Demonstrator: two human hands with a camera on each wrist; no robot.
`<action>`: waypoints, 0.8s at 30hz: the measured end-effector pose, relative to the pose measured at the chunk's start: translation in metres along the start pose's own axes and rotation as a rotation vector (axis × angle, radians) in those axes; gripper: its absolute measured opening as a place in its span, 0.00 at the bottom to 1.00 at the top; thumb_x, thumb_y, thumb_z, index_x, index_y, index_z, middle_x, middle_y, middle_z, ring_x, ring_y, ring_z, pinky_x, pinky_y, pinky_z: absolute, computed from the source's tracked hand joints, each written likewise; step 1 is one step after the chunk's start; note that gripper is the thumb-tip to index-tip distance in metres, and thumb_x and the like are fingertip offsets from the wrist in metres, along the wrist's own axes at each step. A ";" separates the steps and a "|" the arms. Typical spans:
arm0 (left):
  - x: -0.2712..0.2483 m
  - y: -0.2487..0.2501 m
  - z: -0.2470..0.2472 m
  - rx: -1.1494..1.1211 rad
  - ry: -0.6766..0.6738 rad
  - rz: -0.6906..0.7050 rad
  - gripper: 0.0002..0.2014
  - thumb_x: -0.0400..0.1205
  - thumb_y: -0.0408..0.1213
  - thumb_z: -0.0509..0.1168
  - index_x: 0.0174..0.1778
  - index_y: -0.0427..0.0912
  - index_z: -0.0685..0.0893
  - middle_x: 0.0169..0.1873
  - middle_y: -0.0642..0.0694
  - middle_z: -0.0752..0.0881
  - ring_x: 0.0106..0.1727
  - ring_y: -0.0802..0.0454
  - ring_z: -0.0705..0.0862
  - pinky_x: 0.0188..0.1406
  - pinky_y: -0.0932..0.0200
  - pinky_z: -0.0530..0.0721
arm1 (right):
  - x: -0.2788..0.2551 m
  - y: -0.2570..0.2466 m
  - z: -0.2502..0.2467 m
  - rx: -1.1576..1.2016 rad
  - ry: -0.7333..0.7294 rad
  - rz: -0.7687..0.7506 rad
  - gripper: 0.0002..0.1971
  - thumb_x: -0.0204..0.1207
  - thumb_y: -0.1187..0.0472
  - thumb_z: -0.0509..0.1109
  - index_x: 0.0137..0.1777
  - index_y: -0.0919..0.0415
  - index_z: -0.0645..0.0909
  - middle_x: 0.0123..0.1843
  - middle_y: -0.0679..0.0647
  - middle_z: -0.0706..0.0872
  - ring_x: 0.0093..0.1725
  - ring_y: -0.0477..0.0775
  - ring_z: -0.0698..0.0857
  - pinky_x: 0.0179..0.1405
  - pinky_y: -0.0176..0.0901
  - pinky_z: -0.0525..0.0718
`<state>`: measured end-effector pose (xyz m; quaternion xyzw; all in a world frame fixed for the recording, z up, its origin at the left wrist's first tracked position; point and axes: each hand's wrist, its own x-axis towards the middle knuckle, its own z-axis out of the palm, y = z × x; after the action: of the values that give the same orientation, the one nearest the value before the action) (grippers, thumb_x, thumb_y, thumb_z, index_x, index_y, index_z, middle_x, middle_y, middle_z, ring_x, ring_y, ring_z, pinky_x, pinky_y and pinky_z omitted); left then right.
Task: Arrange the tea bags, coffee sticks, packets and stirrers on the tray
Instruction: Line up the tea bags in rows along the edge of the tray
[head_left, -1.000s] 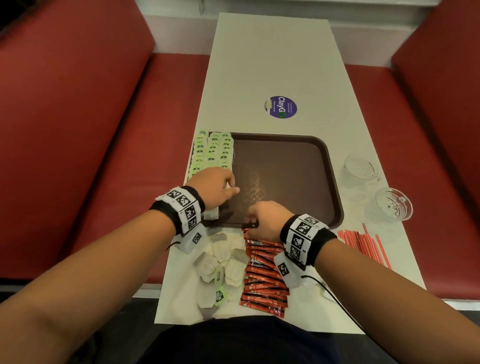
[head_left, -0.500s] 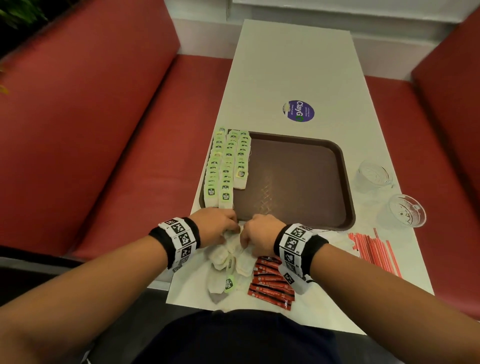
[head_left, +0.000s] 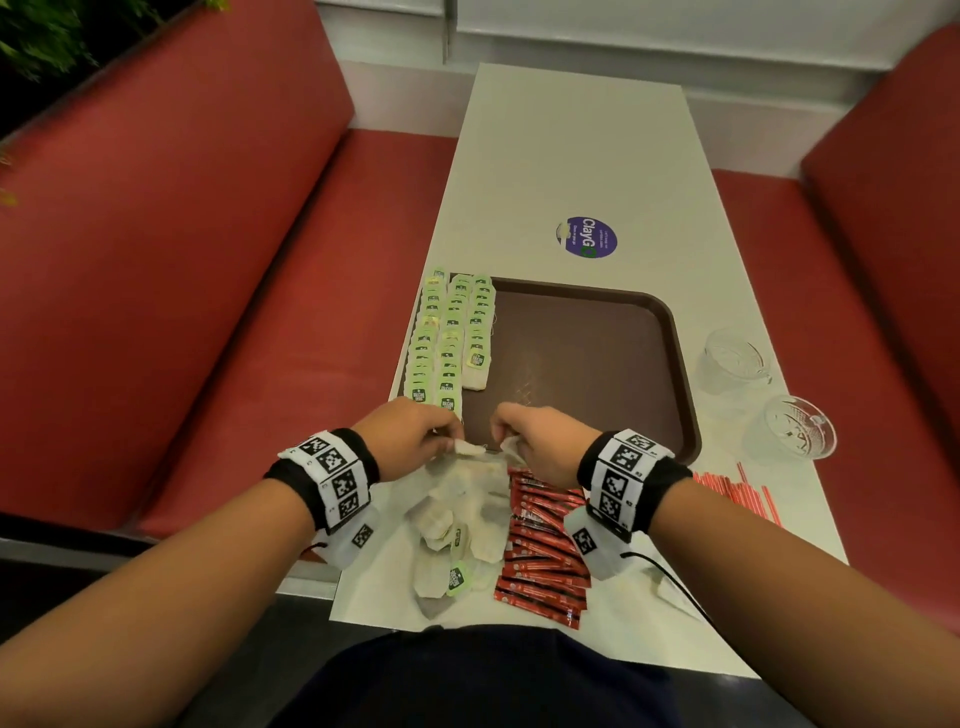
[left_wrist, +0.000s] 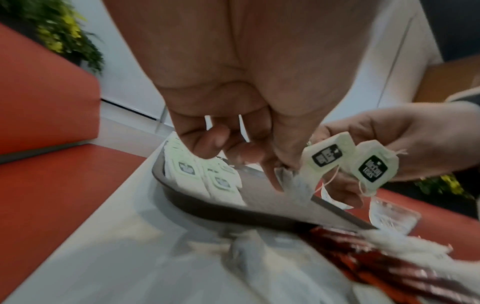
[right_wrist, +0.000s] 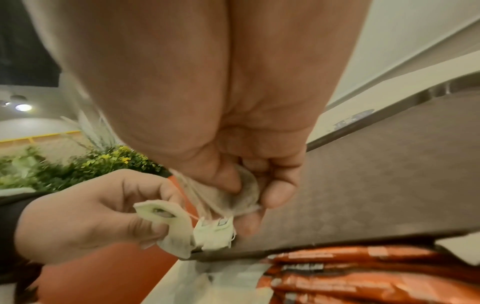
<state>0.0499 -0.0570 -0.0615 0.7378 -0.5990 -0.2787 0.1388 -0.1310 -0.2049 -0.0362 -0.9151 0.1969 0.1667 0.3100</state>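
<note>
Red booth seats flank the white tabletop (head_left: 582, 156), where the brown tray (head_left: 587, 364) holds rows of tea bags (head_left: 449, 338) along its left side. Low in the frame, at the tray's near edge, the left hand (head_left: 410, 436) and right hand (head_left: 540, 441) each pinch a tea bag, strings apparently tangled. The short third row's open end lies just above the left grip, the nearer one.

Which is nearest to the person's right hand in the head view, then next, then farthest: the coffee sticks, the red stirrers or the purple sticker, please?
From the right hand:
1. Coffee sticks, just below the hand.
2. Red stirrers, to its right.
3. Purple sticker, beyond the tray.
</note>
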 end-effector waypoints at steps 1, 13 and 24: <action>0.000 0.001 -0.002 -0.051 0.018 -0.014 0.05 0.84 0.38 0.68 0.49 0.55 0.86 0.39 0.61 0.88 0.43 0.59 0.85 0.47 0.60 0.82 | 0.000 0.001 -0.001 0.036 0.026 0.009 0.12 0.80 0.69 0.59 0.53 0.50 0.74 0.44 0.50 0.83 0.44 0.56 0.81 0.43 0.49 0.81; 0.015 0.021 -0.016 -0.294 0.132 0.008 0.04 0.82 0.41 0.71 0.48 0.56 0.85 0.39 0.57 0.90 0.40 0.54 0.86 0.41 0.62 0.82 | 0.015 -0.003 -0.004 0.238 0.324 -0.042 0.06 0.79 0.54 0.73 0.49 0.50 0.78 0.47 0.46 0.80 0.48 0.49 0.80 0.44 0.42 0.73; 0.038 0.025 -0.030 -0.104 0.287 0.090 0.04 0.81 0.44 0.72 0.49 0.53 0.91 0.36 0.53 0.87 0.40 0.52 0.83 0.45 0.48 0.83 | 0.025 -0.004 -0.013 0.248 0.321 0.007 0.05 0.79 0.56 0.71 0.46 0.56 0.79 0.40 0.44 0.78 0.40 0.47 0.78 0.39 0.41 0.72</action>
<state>0.0521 -0.1031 -0.0334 0.7343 -0.5901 -0.1947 0.2733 -0.1053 -0.2168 -0.0355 -0.8839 0.2661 -0.0058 0.3845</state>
